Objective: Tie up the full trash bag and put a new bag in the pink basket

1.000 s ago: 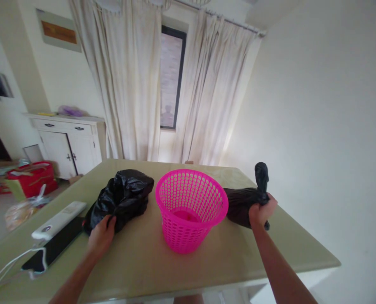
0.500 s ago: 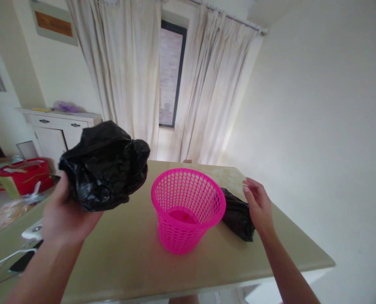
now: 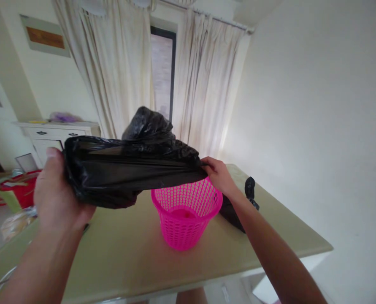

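Observation:
A black plastic bag (image 3: 133, 164) is stretched sideways between my two hands, above the table. My left hand (image 3: 59, 190) grips its bunched left end, thumb on the outer side and the other fingers hidden behind the plastic. At the right end, my right hand (image 3: 217, 171) pinches the bag's edge between thumb and fingers. Below the bag stands a pink perforated plastic basket (image 3: 183, 232), upright, its far rim partly covered by the bag and my right hand. Another black plastic bag (image 3: 235, 215) lies on the table right of the basket, partly behind my right forearm.
The pale table (image 3: 121, 253) stretches under everything, with a wall along its right. Curtains (image 3: 118, 71) and a narrow window are behind it. On the left are a white cabinet (image 3: 58, 131), a red bag (image 3: 23, 188) on the floor and a white cable (image 3: 1, 283).
My right hand has moved left from beside the basket and taken hold of the bag's edge. The bag, crumpled before in my left hand, is now pulled out long to the right.

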A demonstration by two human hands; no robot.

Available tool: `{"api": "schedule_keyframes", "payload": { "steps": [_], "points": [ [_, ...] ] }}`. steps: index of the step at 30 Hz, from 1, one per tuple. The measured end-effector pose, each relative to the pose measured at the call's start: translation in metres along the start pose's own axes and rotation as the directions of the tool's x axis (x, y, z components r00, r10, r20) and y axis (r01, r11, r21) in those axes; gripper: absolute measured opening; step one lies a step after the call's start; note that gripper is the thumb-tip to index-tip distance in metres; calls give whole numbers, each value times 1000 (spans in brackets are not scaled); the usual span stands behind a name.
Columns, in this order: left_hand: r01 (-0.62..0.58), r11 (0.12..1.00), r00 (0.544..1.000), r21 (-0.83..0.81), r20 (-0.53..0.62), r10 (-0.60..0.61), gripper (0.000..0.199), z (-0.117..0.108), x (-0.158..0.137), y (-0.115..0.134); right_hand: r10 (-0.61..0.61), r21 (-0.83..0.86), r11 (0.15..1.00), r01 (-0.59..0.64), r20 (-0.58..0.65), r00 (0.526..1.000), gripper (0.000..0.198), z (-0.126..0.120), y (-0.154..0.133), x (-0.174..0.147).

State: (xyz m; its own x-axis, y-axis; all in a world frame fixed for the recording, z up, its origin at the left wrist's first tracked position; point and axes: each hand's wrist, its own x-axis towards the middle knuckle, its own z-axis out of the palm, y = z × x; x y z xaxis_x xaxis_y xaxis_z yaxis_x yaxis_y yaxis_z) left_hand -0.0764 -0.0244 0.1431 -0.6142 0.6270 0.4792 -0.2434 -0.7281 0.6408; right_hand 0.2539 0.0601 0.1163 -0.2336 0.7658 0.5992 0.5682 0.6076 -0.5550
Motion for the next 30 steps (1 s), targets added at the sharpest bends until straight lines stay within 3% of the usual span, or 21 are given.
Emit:
{"api": "schedule_keyframes", "payload": {
  "steps": [2,5,7,10,12,14,16,17,19,23,25,27,30],
  "points": [
    [7,999,1000,-51,-12,-7,30,-4,6,-1,78,-109,992,-63,143,987,28,-1,18,-3],
    [161,977,967,-139,221,-128,28,-3,5,-2,202,-360,930,-74,331,922,30,0,30,-10],
    [238,957,922,-168,350,-168,43,-4,8,-7,260,-487,872,-52,369,892,29,-1,37,-16],
    [182,980,921,-81,364,-141,43,-9,21,-32,235,-536,843,-29,319,918,22,-10,43,-20],
    [113,979,925,172,340,-166,40,-13,30,-59,200,-421,901,-105,187,962,21,-17,40,-18],
    [172,853,893,493,287,-347,47,-16,35,-89,281,-136,954,-269,78,957,22,-21,29,-12],
    [289,680,785,674,240,-571,60,-15,33,-114,440,163,874,-458,137,888,41,-20,15,-7],
    [325,626,720,709,243,-650,68,-14,31,-123,495,235,812,-535,210,843,53,-18,9,-6],
    [329,624,635,709,323,-702,80,-9,26,-135,520,216,771,-599,328,788,68,-9,2,-6],
    [161,756,655,634,504,-562,83,2,22,-146,401,72,883,-463,396,826,89,11,10,-15],
    [14,771,643,637,585,-495,76,7,23,-150,386,101,876,-471,437,812,98,19,16,-21],
    [-215,757,625,617,682,-379,69,13,24,-152,353,229,832,-505,482,802,103,26,19,-23],
    [-549,652,553,523,812,-186,76,25,19,-147,213,491,746,-451,465,859,96,34,19,-20]
  ]
}}
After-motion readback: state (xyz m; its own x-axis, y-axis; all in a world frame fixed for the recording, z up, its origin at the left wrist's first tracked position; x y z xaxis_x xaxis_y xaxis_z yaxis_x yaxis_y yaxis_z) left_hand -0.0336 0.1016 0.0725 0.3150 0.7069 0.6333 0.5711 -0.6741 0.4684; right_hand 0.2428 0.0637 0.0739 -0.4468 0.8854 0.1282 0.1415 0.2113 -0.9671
